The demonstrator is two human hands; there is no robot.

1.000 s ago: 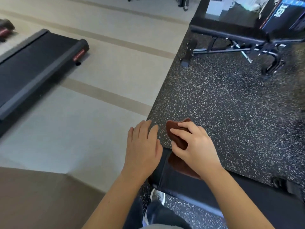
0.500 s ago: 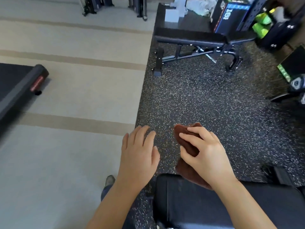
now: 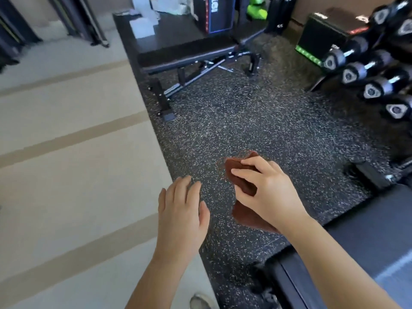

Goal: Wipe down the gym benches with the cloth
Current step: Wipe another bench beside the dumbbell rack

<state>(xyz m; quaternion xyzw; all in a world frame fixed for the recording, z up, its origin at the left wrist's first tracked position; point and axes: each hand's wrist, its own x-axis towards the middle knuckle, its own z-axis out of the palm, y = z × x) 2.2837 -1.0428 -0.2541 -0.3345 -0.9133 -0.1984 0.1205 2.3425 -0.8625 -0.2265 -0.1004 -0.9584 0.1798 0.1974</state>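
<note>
My right hand (image 3: 267,192) grips a folded brown cloth (image 3: 239,178) in the air above the speckled rubber floor. Part of the cloth hangs below my palm. My left hand (image 3: 181,210) floats beside it with fingers straight, holding nothing. A black padded bench (image 3: 365,248) lies at the lower right, under my right forearm. A second black bench (image 3: 187,53) on a metal frame stands farther off, at the top centre.
A rack of black dumbbells (image 3: 374,72) fills the upper right. A dark box with a green strip (image 3: 321,39) sits behind it. Beige floor with tan stripes (image 3: 66,152) spreads to the left. Boxes and white items sit behind the far bench. My shoe (image 3: 199,302) shows below.
The view has swung up and right: the far bench and the dumbbell rack came in, the treadmill on the left went out. Both hands kept their pose, cloth still in the right.
</note>
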